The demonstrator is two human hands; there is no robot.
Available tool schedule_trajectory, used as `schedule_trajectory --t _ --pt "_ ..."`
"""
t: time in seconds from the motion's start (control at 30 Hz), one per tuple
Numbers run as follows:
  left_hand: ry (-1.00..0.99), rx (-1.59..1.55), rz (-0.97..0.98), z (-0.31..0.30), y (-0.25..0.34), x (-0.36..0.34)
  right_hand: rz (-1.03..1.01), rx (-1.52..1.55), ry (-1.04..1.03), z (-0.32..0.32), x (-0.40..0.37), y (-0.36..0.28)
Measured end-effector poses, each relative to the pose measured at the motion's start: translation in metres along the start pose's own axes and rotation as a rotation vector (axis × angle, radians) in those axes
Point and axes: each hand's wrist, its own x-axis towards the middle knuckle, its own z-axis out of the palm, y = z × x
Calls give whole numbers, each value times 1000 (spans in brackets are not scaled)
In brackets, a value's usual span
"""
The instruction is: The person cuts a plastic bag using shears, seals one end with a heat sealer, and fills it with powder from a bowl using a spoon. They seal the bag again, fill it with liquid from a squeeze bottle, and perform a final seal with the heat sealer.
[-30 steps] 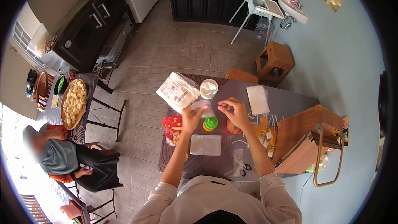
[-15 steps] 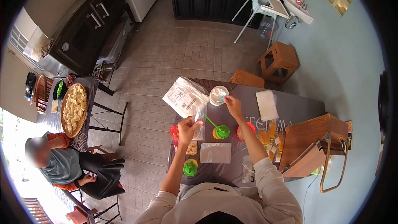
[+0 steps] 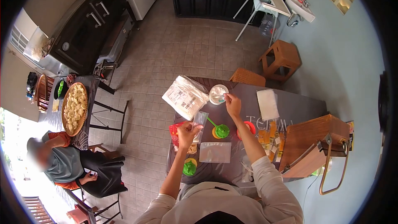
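Between the fingers of my left hand (image 3: 186, 134) is a small clear plastic bag (image 3: 201, 119), held upright over the dark table. My right hand (image 3: 233, 104) pinches a small light-blue spoon (image 3: 222, 98) at the rim of a round white tub (image 3: 217, 94) with white contents. Left of the tub lies a packet of clear bags with a printed label (image 3: 185, 98). A green-lidded container (image 3: 222, 130) stands between my forearms, with a flat clear pouch (image 3: 215, 152) below it. Another green-lidded container (image 3: 189, 168) is near my left forearm.
Small bottles of yellow liquid (image 3: 272, 136) and a wooden box with a metal handle (image 3: 309, 143) are at the right. A white paper stack (image 3: 268, 104) lies at the table's far side. A seated person (image 3: 78, 161) is at the left, beside a round tray of pale pieces (image 3: 74, 108).
My left hand has moved slightly down, and the small bag shows more clearly in it. My right hand stays near the tub with the spoon.
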Motion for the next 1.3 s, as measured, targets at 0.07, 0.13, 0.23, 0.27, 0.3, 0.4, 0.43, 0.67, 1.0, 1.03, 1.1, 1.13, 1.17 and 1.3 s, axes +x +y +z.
schedule_trajectory --t 0.07,0.13,0.23,0.27,0.3,0.4,0.43,0.67,1.0,1.03,1.1,1.13,1.17,1.3 --pt "6 -7 0 1 0 -2 8 37 -18 2 -3 -1" --pt "10 69 -19 1 9 -4 97 57 -66 -2 -2 -6" --pt "7 75 -21 -3 1 -4 219 111 -87 -6 -2 -6" --pt "7 75 -19 -4 -2 -4 253 148 -61 -7 -2 -4" --pt "8 58 -9 -3 0 -5 253 150 -61 -7 -3 -2" --pt "4 41 -9 -2 5 -6 358 243 60 -6 -6 12" --pt "0 40 -22 -2 7 -6 472 363 88 -1 -9 22" --pt "8 22 -32 -3 -7 -7 1069 867 87 -13 -15 24" --pt "24 17 -34 -6 -14 -8 1109 900 30 -18 -14 20" --pt "15 42 -18 -7 -13 -7 1095 916 28 -17 -16 23" --pt "17 56 -27 -6 -6 -8 1080 932 24 -15 -17 25" --pt "17 70 -40 -5 -3 -9 1099 932 27 -15 -17 27" --pt "17 69 -39 -5 -5 -9 1118 932 30 -16 -18 28" --pt "33 80 -20 -5 -12 -9 1108 911 15 -20 -19 25"
